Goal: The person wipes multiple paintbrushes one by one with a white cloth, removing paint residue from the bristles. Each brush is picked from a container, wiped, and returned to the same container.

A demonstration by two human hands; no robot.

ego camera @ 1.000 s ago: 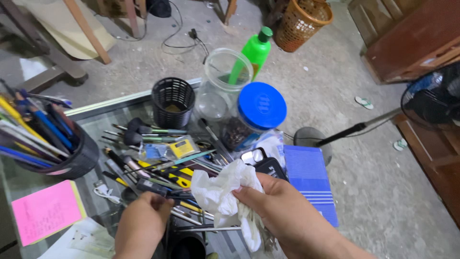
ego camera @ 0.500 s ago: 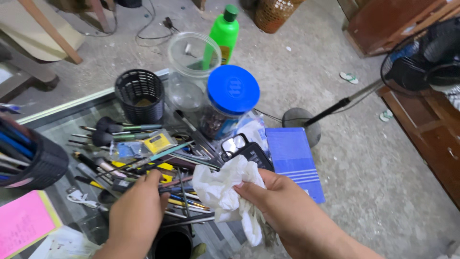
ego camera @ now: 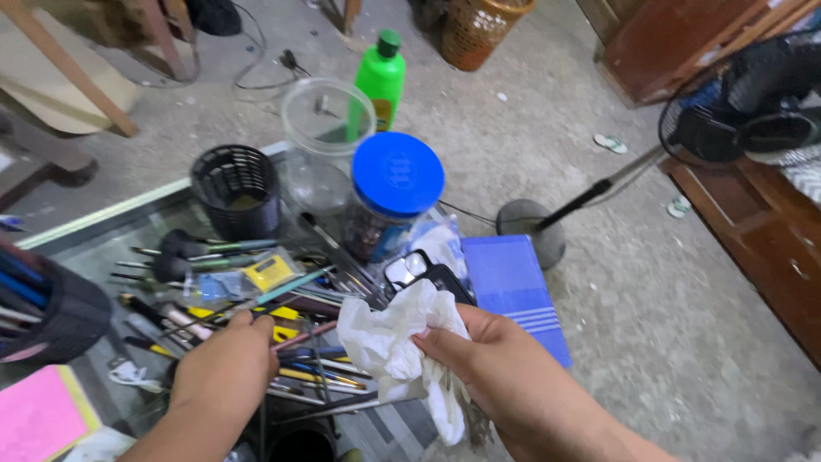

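- The right hand (ego camera: 505, 364) is nearest the camera, fingers closed around a crumpled white tissue (ego camera: 398, 342), which bunches above the knuckles and trails down below the palm.
- The left hand (ego camera: 224, 370), to the left of the tissue, is curled narrow with its fingertips down on the pile of brushes and pens (ego camera: 256, 316); whether it actually pinches one of them cannot be told.
- That pile spreads across the glass table (ego camera: 103, 244) to the left of the tissue and beyond it, the handles lying crisscross, with a small yellow piece (ego camera: 269, 272) among them.
- A pink notepad (ego camera: 34, 415) lies at the near left corner, well left of the tissue.
- A dark cup full of pens (ego camera: 51, 312) stands at the left edge, beyond the notepad.
- Just behind the tissue lies a black phone-like object (ego camera: 423, 272), and to the right of it a blue striped book (ego camera: 513, 295).
- Farther back than the tissue stands a jar with a blue lid (ego camera: 398, 175); left of it an open clear container (ego camera: 327, 120) and an empty black mesh cup (ego camera: 237, 188).
- Beyond these, on the concrete floor, stands a green bottle (ego camera: 381, 81), with a woven basket (ego camera: 479, 30) farther off.
- Far right of the tissue, a floor fan (ego camera: 735, 111) leans on its round base (ego camera: 530, 231).
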